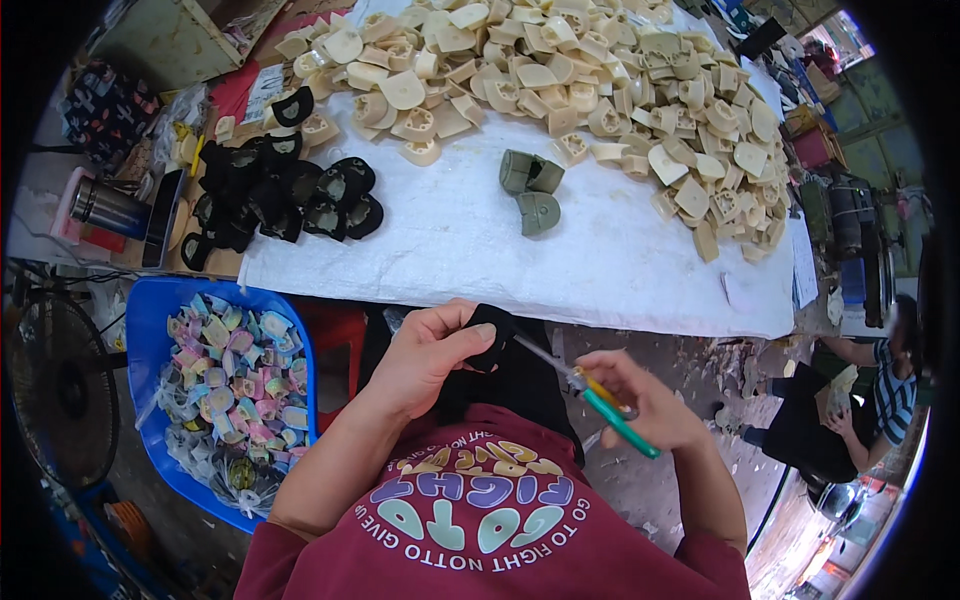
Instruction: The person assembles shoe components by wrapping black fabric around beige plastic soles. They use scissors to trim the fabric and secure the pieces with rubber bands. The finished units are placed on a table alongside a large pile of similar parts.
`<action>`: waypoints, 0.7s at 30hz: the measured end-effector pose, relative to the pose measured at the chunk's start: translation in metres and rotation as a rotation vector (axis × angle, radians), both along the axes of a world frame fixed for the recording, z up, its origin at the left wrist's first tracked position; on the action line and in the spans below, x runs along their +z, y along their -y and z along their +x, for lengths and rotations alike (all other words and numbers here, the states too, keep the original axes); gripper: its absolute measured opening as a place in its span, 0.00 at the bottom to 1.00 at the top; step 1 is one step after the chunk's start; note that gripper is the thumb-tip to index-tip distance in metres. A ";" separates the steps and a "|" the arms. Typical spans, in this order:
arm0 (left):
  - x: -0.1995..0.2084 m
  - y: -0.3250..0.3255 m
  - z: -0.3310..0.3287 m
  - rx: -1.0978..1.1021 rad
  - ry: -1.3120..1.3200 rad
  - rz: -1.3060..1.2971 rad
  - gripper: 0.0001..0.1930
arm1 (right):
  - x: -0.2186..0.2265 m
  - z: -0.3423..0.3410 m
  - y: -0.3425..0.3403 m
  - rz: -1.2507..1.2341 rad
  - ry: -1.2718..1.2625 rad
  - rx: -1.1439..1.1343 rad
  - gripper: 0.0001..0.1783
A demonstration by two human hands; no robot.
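A maroon sweatshirt [480,520] fills the foreground. Left, a blue tub [150,340] of pastel pieces sits below a white-covered table [600,270] heaped with cream parts [560,70]. The left hand [430,350] pinches a small black piece [492,335] just before the table's edge; the right hand [650,405] grips a green-handled tool [600,400] touching it.

A: What's on the white sheet [600,270]?
B: Big heap of cream plastic heel pieces [560,70] from 12 to 2 o'clock. Three grey-green pieces [530,190] just below it, near centre. Pile of black pieces [280,195] at 10 o'clock, off the sheet's left edge.
A: Rest?
B: Blue tub [150,330] at 8 o'clock, full of pastel plastic bits [235,375]. Steel flask [105,205] at 9. Black fan [60,390] far left. Seated person in striped top [885,385] at 4 o'clock.
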State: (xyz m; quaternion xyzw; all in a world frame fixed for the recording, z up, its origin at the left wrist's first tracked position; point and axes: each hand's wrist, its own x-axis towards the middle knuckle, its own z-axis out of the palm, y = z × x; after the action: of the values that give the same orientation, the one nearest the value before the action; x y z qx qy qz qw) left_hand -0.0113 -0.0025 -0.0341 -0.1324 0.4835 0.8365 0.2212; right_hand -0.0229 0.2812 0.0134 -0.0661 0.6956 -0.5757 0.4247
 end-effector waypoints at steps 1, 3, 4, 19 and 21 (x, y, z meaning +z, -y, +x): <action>0.002 -0.002 0.000 -0.032 0.010 -0.016 0.09 | 0.000 0.003 0.003 0.020 -0.007 0.062 0.51; 0.007 -0.004 0.001 -0.091 0.027 -0.050 0.09 | 0.000 0.007 0.005 0.060 0.040 0.047 0.53; 0.007 -0.006 0.002 -0.107 0.017 -0.058 0.09 | 0.001 0.007 0.007 0.068 0.025 0.044 0.53; -0.003 -0.024 0.008 -0.268 0.045 -0.034 0.07 | -0.010 0.032 -0.002 0.051 0.089 0.004 0.38; -0.008 -0.026 0.008 -0.298 0.071 -0.014 0.07 | -0.017 0.042 -0.006 0.004 0.129 -0.066 0.35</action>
State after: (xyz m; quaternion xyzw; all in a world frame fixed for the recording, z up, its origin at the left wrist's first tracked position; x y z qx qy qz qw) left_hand -0.0035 0.0231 -0.0419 -0.0902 0.4956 0.7859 0.3588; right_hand 0.0190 0.2871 -0.0037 -0.0049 0.6695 -0.5913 0.4496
